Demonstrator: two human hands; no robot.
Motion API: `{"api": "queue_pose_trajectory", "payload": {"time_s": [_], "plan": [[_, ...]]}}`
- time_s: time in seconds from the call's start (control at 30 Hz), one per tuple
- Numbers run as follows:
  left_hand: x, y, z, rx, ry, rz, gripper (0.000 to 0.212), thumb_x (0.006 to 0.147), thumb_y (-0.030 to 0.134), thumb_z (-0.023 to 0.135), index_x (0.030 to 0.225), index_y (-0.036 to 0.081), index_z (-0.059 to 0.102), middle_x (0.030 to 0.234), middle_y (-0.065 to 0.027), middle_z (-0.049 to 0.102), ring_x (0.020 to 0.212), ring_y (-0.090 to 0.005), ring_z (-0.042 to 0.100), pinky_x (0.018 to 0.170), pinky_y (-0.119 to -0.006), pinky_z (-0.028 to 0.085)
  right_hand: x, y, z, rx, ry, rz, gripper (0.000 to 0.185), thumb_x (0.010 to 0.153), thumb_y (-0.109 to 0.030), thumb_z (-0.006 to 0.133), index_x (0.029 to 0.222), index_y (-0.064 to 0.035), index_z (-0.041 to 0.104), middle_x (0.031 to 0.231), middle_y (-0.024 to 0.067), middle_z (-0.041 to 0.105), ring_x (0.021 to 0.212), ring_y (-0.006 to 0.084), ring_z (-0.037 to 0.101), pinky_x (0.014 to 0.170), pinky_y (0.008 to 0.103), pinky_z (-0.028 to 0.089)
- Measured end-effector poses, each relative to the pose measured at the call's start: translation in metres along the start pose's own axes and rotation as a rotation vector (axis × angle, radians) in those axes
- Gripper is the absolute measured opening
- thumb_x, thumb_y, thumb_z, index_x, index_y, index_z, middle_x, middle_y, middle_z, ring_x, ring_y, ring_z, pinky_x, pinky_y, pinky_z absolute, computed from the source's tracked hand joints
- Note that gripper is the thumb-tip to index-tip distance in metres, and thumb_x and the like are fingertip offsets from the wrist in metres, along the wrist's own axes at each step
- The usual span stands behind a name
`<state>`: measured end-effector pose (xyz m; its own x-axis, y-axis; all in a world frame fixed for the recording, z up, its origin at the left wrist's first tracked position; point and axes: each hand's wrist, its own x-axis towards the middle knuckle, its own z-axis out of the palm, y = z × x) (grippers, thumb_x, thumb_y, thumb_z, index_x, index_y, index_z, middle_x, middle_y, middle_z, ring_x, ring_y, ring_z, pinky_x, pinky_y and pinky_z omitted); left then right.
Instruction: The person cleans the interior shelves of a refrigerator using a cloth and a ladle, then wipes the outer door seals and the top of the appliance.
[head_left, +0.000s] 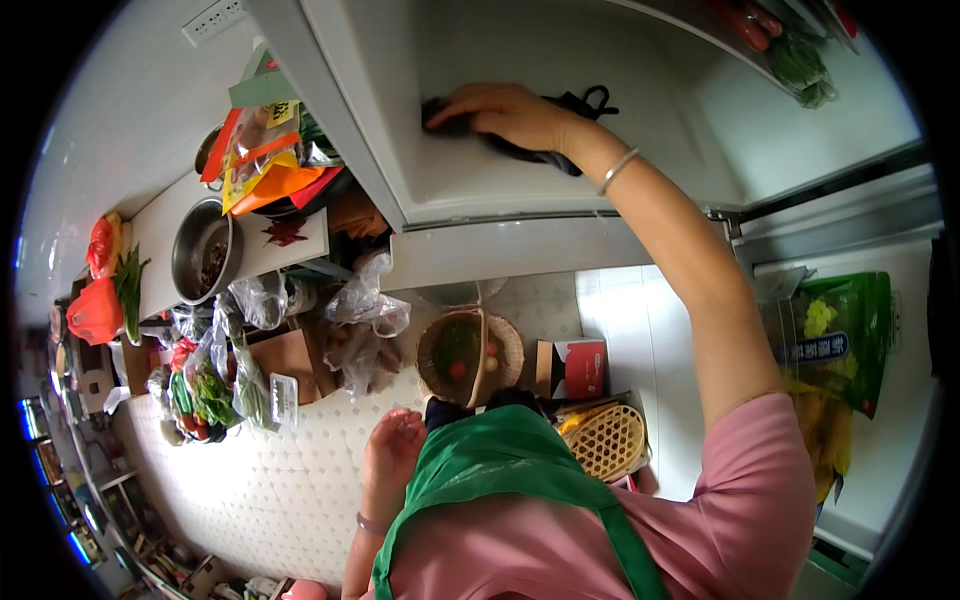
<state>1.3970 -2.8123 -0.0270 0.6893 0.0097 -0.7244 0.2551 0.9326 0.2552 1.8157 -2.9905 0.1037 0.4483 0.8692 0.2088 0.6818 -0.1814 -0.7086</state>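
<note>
My right hand (510, 112) reaches into an open white refrigerator compartment (645, 165), its fingers closed over a dark, blurred bundle (444, 118). Beneath and behind the wrist lies a black, soft item (544, 156) with a looped cord or strap; whether it is one piece with the bundle is hidden by the hand. My left hand (394, 442) hangs beside the green apron (495, 465), fingers loosely curled and apart, nothing visible in it. On the floor ahead of my feet stands a woven basket (427, 352) with round red and pale produce inside.
Packaged food (772, 67) sits on the shelf above the right arm. The open door (900, 465) holds a green food bag (862, 337). At left, a counter (150, 247) bears a metal bowl (184, 255); plastic bags hang below. Near my feet are a red box (585, 367) and an openwork basket (607, 442).
</note>
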Motion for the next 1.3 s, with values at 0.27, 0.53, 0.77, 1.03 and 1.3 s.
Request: {"api": "queue_pose_trajectory", "payload": {"time_s": [0.27, 0.53, 0.77, 1.03, 1.3], "plan": [[0.019, 0.018, 0.018, 0.126, -0.191, -0.079, 0.014, 0.087, 0.011, 0.050, 0.093, 0.003, 0.059, 0.091, -0.0119, 0.062, 0.084, -0.0209, 0.060, 0.078, -0.033, 0.050, -0.055, -0.085, 0.068, 0.217, -0.018, 0.024, 0.032, 0.075, -0.003, 0.043, 0.098, -0.0060, 0.065, 0.090, 0.0073, 0.065, 0.085, 0.0157, 0.061, 0.079, 0.0265, 0.046], [0.024, 0.047, -0.020, 0.127, -0.195, -0.088, 0.016, 0.086, 0.011, 0.050, 0.096, 0.002, 0.058, 0.092, -0.0127, 0.064, 0.081, -0.0216, 0.063, 0.076, -0.034, 0.052, -0.189, -0.073, 0.046, 0.208, 1.272, 0.506, 0.030, 0.081, -0.006, 0.052, 0.111, -0.0027, 0.058, 0.106, 0.0061, 0.059, 0.095, 0.0162, 0.055, 0.085, 0.0279, 0.043], [0.025, 0.059, -0.036, 0.127, -0.187, -0.108, 0.016, 0.085, 0.012, 0.051, 0.095, 0.002, 0.058, 0.092, -0.0125, 0.064, 0.083, -0.0215, 0.063, 0.077, -0.033, 0.052, -0.256, 0.002, 0.038, -1.008, 0.884, 0.964, 0.032, 0.080, -0.019, 0.051, 0.105, -0.0004, 0.060, 0.116, 0.0210, 0.052, 0.107, 0.0370, 0.048, 0.093, 0.0441, 0.038], [0.014, 0.073, -0.056, 0.135, -0.238, -0.128, 0.017, 0.086, 0.013, 0.050, 0.096, 0.001, 0.057, 0.092, -0.0117, 0.063, 0.083, -0.0211, 0.062, 0.077, -0.033, 0.052, -0.093, -0.089, 0.152, -0.945, 0.734, 0.639, 0.029, 0.073, -0.013, 0.057, 0.101, -0.0037, 0.061, 0.104, 0.0165, 0.055, 0.098, 0.0333, 0.051, 0.084, 0.0451, 0.040], [-0.020, 0.075, -0.083, 0.121, -0.195, 0.052, 0.015, 0.085, 0.012, 0.052, 0.094, 0.001, 0.058, 0.089, -0.0105, 0.063, 0.082, -0.0197, 0.061, 0.077, -0.032, 0.052, 0.020, -0.143, 0.251, -0.036, 0.162, 0.073, 0.020, 0.075, -0.010, 0.050, 0.081, -0.0090, 0.069, 0.064, 0.0095, 0.061, 0.062, 0.0253, 0.057, 0.061, 0.0355, 0.046]]}}
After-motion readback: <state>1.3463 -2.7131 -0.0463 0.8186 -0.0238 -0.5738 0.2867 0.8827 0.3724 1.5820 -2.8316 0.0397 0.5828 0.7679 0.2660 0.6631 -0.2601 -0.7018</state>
